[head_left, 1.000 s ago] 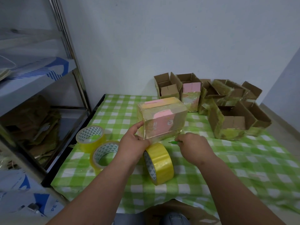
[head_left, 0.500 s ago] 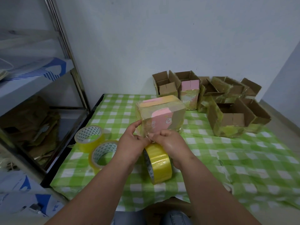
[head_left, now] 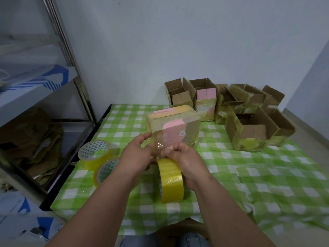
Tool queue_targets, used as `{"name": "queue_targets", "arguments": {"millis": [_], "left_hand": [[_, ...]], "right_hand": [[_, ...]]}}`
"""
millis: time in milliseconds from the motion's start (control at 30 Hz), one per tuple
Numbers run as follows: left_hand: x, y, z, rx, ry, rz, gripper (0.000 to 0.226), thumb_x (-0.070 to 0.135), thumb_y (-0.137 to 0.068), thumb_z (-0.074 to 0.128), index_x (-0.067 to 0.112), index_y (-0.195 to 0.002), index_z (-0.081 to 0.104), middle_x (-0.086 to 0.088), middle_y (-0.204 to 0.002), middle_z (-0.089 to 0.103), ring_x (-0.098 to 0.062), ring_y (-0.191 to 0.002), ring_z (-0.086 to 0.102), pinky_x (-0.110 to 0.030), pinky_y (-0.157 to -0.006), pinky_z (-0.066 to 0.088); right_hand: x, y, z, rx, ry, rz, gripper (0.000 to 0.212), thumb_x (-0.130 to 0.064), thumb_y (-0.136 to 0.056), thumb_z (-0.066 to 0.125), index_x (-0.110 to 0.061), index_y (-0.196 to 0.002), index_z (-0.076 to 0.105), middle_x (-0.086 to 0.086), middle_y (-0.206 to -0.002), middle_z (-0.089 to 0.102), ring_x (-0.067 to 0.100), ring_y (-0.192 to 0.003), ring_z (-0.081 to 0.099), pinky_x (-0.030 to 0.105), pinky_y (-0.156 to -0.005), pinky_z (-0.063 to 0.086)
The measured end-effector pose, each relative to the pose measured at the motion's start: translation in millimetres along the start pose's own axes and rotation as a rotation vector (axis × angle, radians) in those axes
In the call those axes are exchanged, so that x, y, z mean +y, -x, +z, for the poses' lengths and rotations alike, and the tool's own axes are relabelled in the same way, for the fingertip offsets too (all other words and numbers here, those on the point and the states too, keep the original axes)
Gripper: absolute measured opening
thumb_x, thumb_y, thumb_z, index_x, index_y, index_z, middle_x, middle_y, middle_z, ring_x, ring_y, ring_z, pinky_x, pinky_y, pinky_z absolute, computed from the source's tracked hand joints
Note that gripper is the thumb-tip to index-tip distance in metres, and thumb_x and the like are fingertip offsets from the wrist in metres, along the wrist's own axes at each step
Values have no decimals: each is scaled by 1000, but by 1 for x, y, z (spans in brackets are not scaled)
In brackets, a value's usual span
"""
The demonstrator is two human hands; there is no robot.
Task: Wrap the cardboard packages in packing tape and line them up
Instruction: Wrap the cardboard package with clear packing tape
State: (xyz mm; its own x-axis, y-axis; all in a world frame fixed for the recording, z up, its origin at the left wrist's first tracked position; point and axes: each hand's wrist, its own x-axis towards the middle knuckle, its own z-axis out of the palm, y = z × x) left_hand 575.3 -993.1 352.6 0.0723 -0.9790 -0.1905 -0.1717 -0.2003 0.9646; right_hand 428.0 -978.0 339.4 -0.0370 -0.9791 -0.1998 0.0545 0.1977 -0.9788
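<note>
Wrapped package: a closed cardboard box with a pink printed label, covered in glossy clear tape [head_left: 173, 128], is held up above the green-and-white checked tablecloth [head_left: 267, 175], tilted, near the middle of the table.
Left hand: the left hand [head_left: 138, 155] is curled against the box's lower left corner, thumb on the near face and fingers behind, so the box is gripped.
Right hand: the right hand [head_left: 185, 159] is bent at the box's lower edge, where a crumpled bit of clear tape is pinched between thumb and fingertips.
Upright tape roll: a yellow roll of packing tape [head_left: 170, 180] is stood on its edge on the cloth, just below both hands and touching the right wrist.
Flat tape rolls: two more yellow rolls with white triangle-patterned cores are laid to the left, one [head_left: 94, 154] farther back, the other [head_left: 106, 171] partly hidden by the left forearm.
Open boxes: a cluster of open brown cardboard boxes with tape remnants [head_left: 249, 132] is set along the far right of the table by the wall.
Shelf: a metal shelf unit with flattened cardboard [head_left: 35, 139] is seen at the left.
</note>
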Motion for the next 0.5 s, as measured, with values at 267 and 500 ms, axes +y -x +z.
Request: {"name": "queue_targets", "arguments": {"millis": [267,500], "left_hand": [[5,-8,-8,212,-477,374,61,47,-91,59,48,-145,31,13,-93,54,-8,-82,57,-29,-65,44],[23,-17,-6,147,-687,544,46,25,-93,63,44,-134,54,14,-72,49,-2,-68,48,-24,-60,35]], "right_hand": [[7,1,-17,38,-133,-33,10,-9,-92,62,-14,-84,63,6,-88,76,17,-81,66,33,-77,49],[-19,-12,-40,129,-289,-115,22,-4,-94,54,-17,-76,56,6,-72,71,14,-63,66,30,-57,53]]}}
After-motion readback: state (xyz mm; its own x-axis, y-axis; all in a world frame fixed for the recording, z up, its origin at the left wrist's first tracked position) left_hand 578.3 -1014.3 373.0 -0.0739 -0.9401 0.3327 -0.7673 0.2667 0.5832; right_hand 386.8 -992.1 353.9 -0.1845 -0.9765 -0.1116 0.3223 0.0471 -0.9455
